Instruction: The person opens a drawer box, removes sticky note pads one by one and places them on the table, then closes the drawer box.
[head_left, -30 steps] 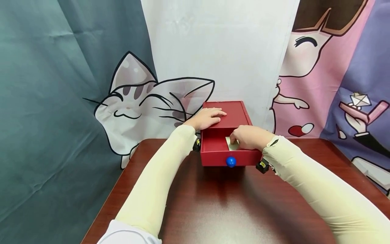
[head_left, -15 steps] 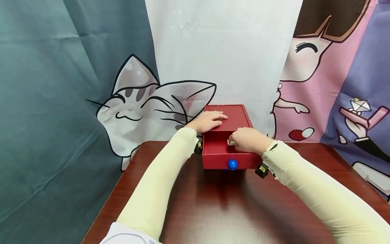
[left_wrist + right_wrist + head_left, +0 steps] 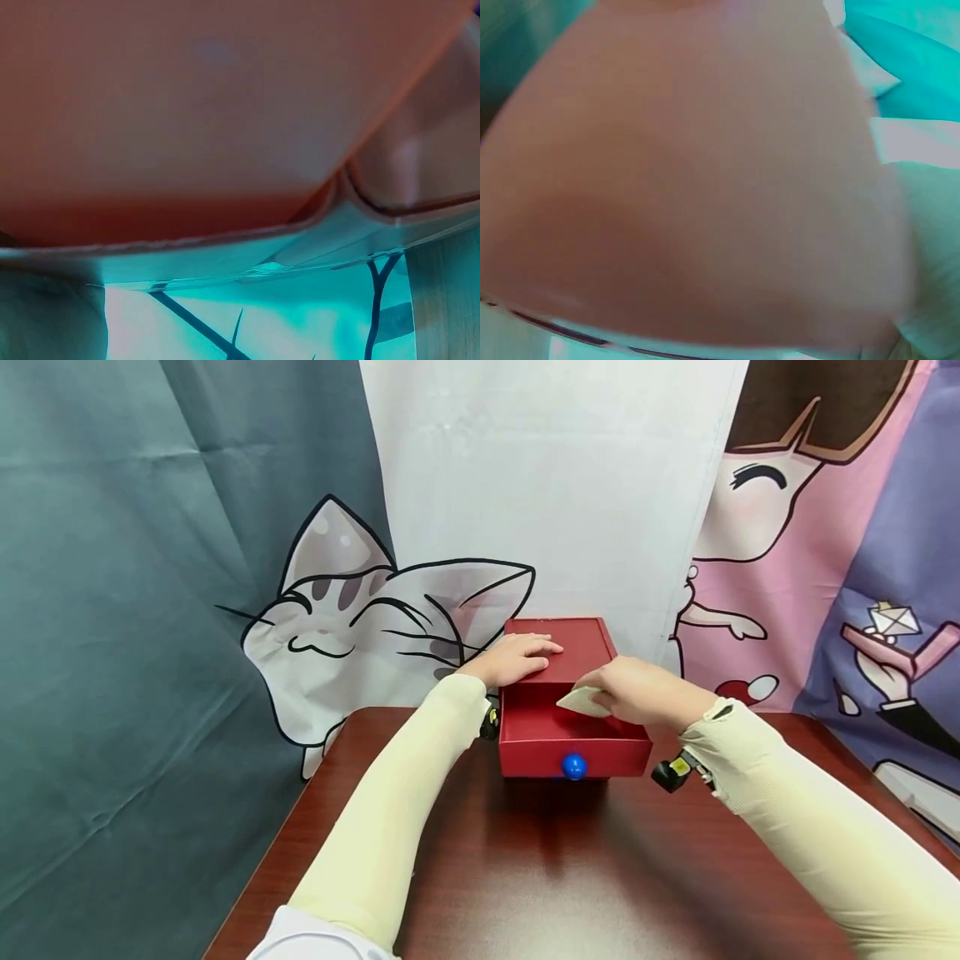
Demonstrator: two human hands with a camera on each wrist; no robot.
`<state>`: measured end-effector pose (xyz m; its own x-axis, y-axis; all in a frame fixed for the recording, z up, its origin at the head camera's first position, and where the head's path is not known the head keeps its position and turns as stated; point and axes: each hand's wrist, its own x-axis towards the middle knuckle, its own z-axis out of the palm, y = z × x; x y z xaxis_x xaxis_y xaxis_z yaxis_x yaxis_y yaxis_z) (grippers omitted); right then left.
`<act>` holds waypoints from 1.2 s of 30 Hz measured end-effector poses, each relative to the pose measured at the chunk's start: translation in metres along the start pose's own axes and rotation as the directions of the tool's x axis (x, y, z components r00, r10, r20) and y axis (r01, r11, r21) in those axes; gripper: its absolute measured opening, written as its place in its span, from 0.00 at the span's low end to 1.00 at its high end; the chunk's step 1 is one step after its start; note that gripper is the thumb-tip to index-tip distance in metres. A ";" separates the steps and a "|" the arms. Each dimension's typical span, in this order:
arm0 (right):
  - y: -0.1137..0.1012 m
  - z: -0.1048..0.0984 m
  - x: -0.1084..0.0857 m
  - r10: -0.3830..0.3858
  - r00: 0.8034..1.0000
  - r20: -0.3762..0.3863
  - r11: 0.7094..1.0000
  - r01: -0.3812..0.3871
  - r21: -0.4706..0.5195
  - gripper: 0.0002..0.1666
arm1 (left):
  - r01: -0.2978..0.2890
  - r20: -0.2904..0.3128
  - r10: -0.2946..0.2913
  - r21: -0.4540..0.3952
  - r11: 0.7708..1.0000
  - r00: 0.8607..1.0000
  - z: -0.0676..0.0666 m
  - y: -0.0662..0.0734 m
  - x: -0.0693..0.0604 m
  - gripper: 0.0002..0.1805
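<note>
A red box (image 3: 577,643) stands at the far side of the table, its drawer (image 3: 532,758) pulled out toward me. A round blue knob (image 3: 573,767) sits on the drawer's front. My left hand (image 3: 512,660) rests on the left part of the box top with fingers extended. Above the drawer's right part, my right hand (image 3: 637,691) pinches a thin, flat, pale yellow piece (image 3: 582,702), held tilted; its exact kind cannot be told. The fingertips are partly hidden behind that hand. Both wrist views are mostly filled by blurred close-ups of skin.
The brown wooden table (image 3: 540,893) stretches from the box toward me. Close behind the box hangs a printed cloth (image 3: 570,485) with cartoon figures. A teal cloth (image 3: 127,652) hangs on the left.
The right hand has lifted the pale yellow piece up from the drawer floor and shifted slightly right and up. The left hand stays on the box top. The drawer stays pulled out.
</note>
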<state>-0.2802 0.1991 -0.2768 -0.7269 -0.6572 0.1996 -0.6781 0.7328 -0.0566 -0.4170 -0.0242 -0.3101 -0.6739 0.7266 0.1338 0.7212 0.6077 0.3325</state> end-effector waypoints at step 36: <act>0.084 0.105 -0.109 0.433 0.715 -0.550 0.902 -0.343 0.263 0.21 | -0.012 -0.013 0.013 0.011 1.000 1.000 0.001 -0.001 0.002 0.24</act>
<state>-0.2693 0.3132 -0.4056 -0.7527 -0.0555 0.6560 -0.3904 0.8399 -0.3769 -0.4191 -0.0234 -0.3109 -0.6668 0.7300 0.1497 0.7311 0.6020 0.3210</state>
